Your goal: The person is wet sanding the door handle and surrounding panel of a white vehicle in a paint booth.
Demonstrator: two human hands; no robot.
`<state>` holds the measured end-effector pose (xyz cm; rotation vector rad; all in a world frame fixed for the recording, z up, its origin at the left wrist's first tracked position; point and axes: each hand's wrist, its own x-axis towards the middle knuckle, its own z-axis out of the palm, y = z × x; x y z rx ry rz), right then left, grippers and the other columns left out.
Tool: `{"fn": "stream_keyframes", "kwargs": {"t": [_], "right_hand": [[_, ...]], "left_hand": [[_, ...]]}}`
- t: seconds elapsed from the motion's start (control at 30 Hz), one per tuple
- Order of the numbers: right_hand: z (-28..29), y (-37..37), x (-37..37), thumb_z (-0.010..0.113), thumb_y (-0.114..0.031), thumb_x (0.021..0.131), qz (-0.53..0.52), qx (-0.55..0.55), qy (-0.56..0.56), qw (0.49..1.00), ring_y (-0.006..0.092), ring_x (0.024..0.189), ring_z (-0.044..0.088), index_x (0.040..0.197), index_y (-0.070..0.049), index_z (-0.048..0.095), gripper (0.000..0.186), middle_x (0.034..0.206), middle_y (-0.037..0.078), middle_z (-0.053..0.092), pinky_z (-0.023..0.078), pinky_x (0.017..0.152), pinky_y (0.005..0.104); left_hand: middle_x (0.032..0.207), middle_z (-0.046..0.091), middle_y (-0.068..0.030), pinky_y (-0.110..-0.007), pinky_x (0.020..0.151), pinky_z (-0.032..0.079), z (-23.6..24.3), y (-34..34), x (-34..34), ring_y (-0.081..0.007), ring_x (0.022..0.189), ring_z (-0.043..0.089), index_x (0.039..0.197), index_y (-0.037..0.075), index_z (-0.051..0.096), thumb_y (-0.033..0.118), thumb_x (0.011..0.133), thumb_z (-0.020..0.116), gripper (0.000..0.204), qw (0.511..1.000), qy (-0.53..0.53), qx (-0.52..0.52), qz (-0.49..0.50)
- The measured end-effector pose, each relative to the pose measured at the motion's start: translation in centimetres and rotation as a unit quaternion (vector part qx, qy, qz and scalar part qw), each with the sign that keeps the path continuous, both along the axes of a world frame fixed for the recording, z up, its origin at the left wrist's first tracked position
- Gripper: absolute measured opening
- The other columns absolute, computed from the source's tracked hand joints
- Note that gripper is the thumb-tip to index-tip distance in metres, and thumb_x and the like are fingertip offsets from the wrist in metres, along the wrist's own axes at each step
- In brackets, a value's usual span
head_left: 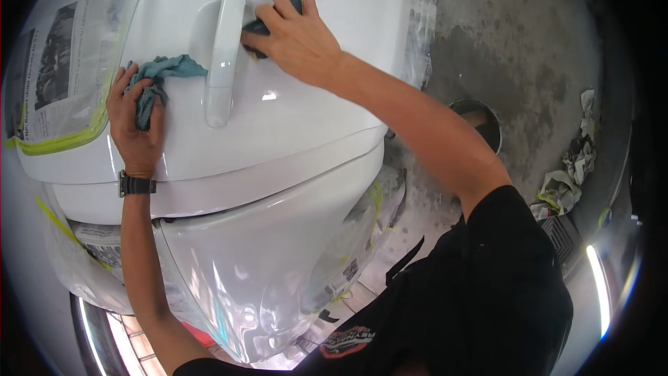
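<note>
A glossy white car door (334, 63) fills the upper middle, with its white door handle (224, 49) standing out from the panel. My left hand (136, 118) is closed on a crumpled teal cloth (170, 67), holding it against the door to the left of the handle. To the handle's right, my right hand (299, 38) grips a dark block (259, 28) and rests it on the panel. My palm and fingers cover most of this block, so its underside is hidden.
Newspaper and plastic (66, 63), edged with yellow-green tape (59, 145), mask the window. A dark bucket (490, 122) stands on the wet grey floor (508, 35) beyond my right forearm. Farther right lies crumpled paper (560, 191). The white rear panel (257, 278) continues below the door.
</note>
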<state>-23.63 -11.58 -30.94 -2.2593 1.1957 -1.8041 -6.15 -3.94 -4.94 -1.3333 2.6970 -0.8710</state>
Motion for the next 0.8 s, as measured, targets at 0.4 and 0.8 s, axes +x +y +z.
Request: {"fn": "stream_keyframes", "kwargs": {"t": [0.4,0.8], "right_hand": [[0.6,3.5,3.6,0.059,-0.016,0.093,0.0,0.124,-0.055,0.991,0.0341,0.121,0.05,0.128,-0.015,0.068,0.036,0.117,0.012,0.054,0.026,0.107,0.0802],[0.3,1.6,2.2,0.061,-0.014,0.093,-0.036,0.076,-0.003,0.996,0.0359,0.122,0.049,0.133,-0.019,0.066,0.041,0.121,0.012,0.053,0.028,0.106,0.0795]], "left_hand": [[0.141,0.061,-0.0181,-0.048,0.115,0.038,0.0,0.1,0.2,-0.0401,0.138,0.051,0.117,0.002,0.067,-0.001,0.084,0.065,0.034,1.0,-0.026,-0.004,-0.002],[0.141,0.061,-0.0184,-0.049,0.115,0.038,0.0,0.1,0.3,-0.0404,0.138,0.051,0.117,0.002,0.067,0.0,0.085,0.064,0.033,1.0,-0.016,-0.003,0.0]]}}
